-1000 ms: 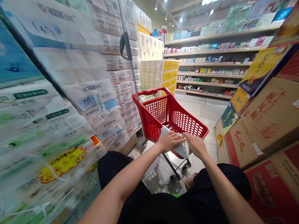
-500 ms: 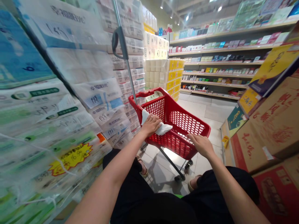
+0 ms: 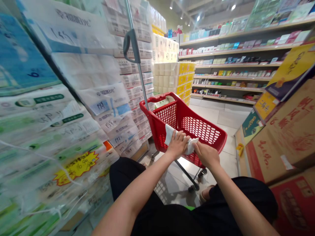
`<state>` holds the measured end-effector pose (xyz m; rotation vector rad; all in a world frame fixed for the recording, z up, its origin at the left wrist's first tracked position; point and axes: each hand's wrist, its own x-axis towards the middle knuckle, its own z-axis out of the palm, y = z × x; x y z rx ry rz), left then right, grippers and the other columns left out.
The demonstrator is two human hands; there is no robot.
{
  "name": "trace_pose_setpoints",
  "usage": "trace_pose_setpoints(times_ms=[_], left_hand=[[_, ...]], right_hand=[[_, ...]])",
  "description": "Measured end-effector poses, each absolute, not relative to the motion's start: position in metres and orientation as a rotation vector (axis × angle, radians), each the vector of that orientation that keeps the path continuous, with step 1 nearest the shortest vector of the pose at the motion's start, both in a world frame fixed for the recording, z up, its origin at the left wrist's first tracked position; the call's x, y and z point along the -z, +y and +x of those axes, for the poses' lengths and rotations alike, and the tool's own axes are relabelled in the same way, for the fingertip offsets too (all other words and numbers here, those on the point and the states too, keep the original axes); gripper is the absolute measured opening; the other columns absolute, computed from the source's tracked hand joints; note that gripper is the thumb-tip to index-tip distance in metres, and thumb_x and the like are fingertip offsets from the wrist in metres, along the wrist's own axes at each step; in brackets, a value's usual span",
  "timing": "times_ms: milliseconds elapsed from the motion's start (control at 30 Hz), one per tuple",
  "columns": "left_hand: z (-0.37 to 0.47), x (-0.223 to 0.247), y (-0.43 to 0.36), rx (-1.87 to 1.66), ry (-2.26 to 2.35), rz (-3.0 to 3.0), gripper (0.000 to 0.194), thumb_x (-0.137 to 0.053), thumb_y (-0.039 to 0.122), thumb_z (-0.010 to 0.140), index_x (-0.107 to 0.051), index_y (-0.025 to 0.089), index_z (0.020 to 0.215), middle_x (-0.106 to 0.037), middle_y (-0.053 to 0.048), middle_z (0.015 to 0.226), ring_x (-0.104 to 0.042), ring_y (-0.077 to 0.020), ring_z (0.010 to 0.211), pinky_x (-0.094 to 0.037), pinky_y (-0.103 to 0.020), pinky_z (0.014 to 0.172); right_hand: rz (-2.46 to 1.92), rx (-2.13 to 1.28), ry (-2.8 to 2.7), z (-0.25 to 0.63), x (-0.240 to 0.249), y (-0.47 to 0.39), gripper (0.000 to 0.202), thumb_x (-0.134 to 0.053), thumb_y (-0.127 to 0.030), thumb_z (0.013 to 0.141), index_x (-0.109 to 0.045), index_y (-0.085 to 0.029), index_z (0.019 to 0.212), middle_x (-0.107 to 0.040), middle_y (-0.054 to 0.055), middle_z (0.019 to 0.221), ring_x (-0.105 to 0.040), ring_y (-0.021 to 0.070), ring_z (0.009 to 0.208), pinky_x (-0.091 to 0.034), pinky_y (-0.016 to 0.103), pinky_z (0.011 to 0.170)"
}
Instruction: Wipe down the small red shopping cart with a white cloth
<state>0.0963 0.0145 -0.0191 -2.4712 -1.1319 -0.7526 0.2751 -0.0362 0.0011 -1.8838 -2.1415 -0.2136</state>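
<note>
In front of my knees stands a red plastic shopping basket cart (image 3: 163, 134) with a latticed basket. A white cloth (image 3: 169, 133) lies over its near rim. My left hand (image 3: 177, 144) presses on the cloth, fingers curled over the rim. Just to its right, my right hand (image 3: 207, 154) is closed at the cloth's bunched right end, against the rim; its fingertips are partly hidden. A tall metal pole (image 3: 142, 77) with a grey looped grip (image 3: 133, 46) rises at the cart's left end.
Packs of tissue paper (image 3: 108, 95) are stacked close on the left. Cardboard cartons (image 3: 292, 131) stand close on the right. Beyond the cart, stocked shelves (image 3: 228, 78) line the back, past a tiled floor (image 3: 209, 113).
My left hand has slid right along the rim with the cloth. My right hand has closed and come to the cloth's end. The cart appears slightly farther right in view.
</note>
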Motion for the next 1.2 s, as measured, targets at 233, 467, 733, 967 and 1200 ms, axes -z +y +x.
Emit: trace_pose_setpoints(times_ms=[233,467,733,967,1200], left_hand=[[0.069,0.004,0.052,0.661,-1.032,-2.492,0.037,-0.036,0.042,0.099,-0.05,0.027,0.131,-0.053,-0.004,0.132,-0.039,-0.0209,0.134,-0.015,-0.046,0.122],[0.002,-0.026,0.085,0.68,-1.196,-2.37,0.035,-0.04,0.039,0.098,-0.055,0.024,0.126,-0.051,-0.007,0.137,-0.03,-0.0243,0.142,-0.013,-0.049,0.122],[0.038,-0.008,0.059,0.809,-1.341,-2.292,0.035,-0.04,0.042,0.097,-0.055,0.024,0.123,-0.05,-0.009,0.136,-0.024,-0.0271,0.144,-0.008,-0.058,0.121],[0.126,0.026,0.0,0.801,-1.182,-2.469,0.043,-0.04,0.038,0.097,-0.045,0.02,0.135,-0.048,-0.011,0.138,-0.023,-0.0269,0.145,-0.011,-0.057,0.122],[0.111,0.019,0.008,0.687,-0.977,-2.549,0.04,-0.038,0.032,0.098,-0.045,0.024,0.136,-0.05,-0.006,0.138,-0.031,-0.0207,0.142,-0.015,-0.046,0.123]], right_hand=[[-1.732,0.416,-2.149,0.306,0.007,-0.029,0.053,-0.02,-0.051,0.101,-0.061,-0.019,0.088,-0.068,0.005,0.076,-0.058,0.0142,0.065,-0.018,0.029,0.055],[-1.722,0.461,-2.121,0.316,0.012,-0.025,0.05,-0.024,-0.05,0.099,-0.059,-0.02,0.081,-0.064,0.004,0.069,-0.055,0.0142,0.063,-0.018,0.03,0.056],[-1.763,0.448,-2.086,0.305,0.011,-0.028,0.052,-0.021,-0.049,0.101,-0.058,-0.02,0.079,-0.064,0.003,0.071,-0.055,0.0137,0.065,-0.018,0.029,0.056],[-1.776,0.408,-2.102,0.292,0.01,-0.032,0.053,-0.021,-0.051,0.1,-0.061,-0.019,0.091,-0.067,0.006,0.078,-0.059,0.0156,0.068,-0.023,0.029,0.057],[-1.79,0.422,-2.083,0.292,0.012,-0.033,0.053,-0.022,-0.053,0.099,-0.061,-0.018,0.094,-0.068,0.008,0.079,-0.06,0.0164,0.067,-0.023,0.029,0.056]])
